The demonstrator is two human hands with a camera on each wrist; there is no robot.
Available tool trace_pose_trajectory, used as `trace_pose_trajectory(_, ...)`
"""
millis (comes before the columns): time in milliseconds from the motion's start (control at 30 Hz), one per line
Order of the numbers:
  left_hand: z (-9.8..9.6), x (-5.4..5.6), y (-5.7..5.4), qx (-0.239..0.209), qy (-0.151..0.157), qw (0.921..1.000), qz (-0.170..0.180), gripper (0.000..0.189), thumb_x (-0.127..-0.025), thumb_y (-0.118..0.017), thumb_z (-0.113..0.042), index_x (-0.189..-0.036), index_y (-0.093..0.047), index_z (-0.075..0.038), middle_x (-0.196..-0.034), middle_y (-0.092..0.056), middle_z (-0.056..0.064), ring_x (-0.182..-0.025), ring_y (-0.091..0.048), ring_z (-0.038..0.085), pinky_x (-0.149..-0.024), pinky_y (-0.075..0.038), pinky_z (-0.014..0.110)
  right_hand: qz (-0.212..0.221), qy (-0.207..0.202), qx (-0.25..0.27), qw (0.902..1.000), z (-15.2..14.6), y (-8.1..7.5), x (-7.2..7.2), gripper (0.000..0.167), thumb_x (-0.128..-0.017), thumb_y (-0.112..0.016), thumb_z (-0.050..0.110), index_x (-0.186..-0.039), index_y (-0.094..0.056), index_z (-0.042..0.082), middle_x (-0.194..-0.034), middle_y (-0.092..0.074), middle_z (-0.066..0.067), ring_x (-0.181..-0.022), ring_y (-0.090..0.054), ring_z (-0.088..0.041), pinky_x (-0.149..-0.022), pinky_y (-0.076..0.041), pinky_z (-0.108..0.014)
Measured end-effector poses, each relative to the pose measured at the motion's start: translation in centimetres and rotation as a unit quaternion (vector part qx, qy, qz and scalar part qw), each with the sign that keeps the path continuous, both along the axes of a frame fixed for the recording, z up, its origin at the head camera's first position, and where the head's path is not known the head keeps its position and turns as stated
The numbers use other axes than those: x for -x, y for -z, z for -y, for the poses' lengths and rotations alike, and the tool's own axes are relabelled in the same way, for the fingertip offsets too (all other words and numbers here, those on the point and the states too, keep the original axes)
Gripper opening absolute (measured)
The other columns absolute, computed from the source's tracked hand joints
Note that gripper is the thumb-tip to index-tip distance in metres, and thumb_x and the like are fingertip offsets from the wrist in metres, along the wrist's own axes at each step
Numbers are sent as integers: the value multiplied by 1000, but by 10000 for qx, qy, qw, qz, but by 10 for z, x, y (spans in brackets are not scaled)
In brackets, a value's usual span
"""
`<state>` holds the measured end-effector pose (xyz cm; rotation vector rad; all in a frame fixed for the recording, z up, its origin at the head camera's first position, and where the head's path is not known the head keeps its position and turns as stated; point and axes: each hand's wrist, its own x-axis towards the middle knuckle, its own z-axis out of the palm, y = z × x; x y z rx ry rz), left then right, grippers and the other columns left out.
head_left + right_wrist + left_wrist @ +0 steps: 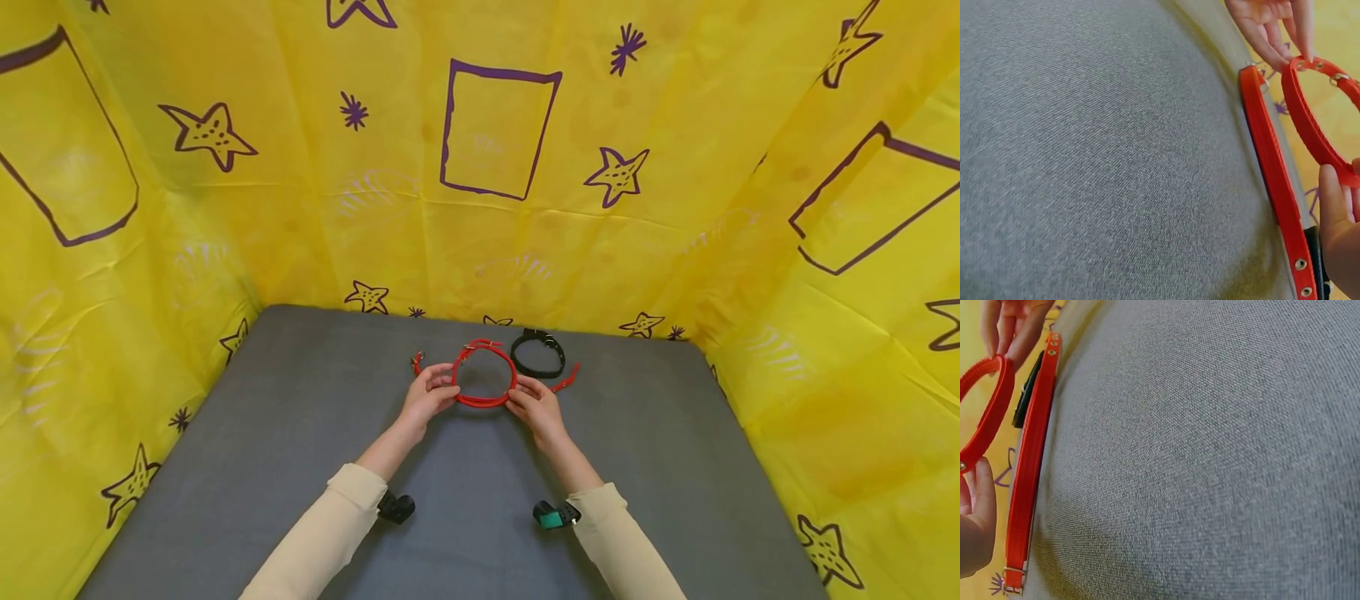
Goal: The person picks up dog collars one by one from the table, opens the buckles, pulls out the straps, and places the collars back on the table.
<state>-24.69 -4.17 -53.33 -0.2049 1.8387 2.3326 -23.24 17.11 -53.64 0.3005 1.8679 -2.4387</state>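
Both hands hold up a red collar (483, 402) buckled into a loop, one on each side. My left hand (429, 396) pinches its left side between thumb and fingers, and my right hand (538, 410) pinches the right side. A gold-toned buckle and eyelets show on the loop in the right wrist view. Below it, a second red collar (1030, 462) lies unfastened along the table, with a metal buckle at its left end and eyelets at its right end. In the head view its middle is hidden behind the hands and loop.
A black collar (538, 372), fastened in a ring, lies on the grey table (337, 375) just beyond my right hand. Yellow cloth (420, 242) with purple drawings rises at the back and both sides of the table.
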Motion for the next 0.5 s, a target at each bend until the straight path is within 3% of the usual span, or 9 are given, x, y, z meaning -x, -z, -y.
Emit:
trace_pose_trajectory(133, 1, -3, -3, 33, 59, 10000, -25, 43, -87, -66, 6, -128, -57, -3, -97, -57, 5, -77, -62, 11, -74, -56, 29, -75, -54, 50, 9999, -3, 0, -3, 43, -90, -62, -8, -131, -49, -13, -107, -58, -15, -80, -65, -11, -78, -57, -28)
trace_pose_trajectory(333, 5, -6, -5, 206, 176, 9996, -27, 39, -86, -73, -6, -122, -59, -3, -97, -59, 5, -80, -63, 14, -88, -54, 46, -138, -144, 133, 9997, -5, -2, -10, 40, -90, -61, -9, -128, -49, -13, -102, -59, -11, -81, -64, -12, -75, -57, -25)
trace_pose_trajectory(500, 9, -10, -6, 253, 259, 9993, -82, 39, -85, -75, -9, -120, -60, -1, -95, -60, 4, -82, -62, 15, -81, -57, 40, -214, -259, 135, 9993, -6, -2, -15, 41, -89, -61, -10, -128, -48, -14, -102, -58, -10, -81, -64, -12, -76, -57, -26)
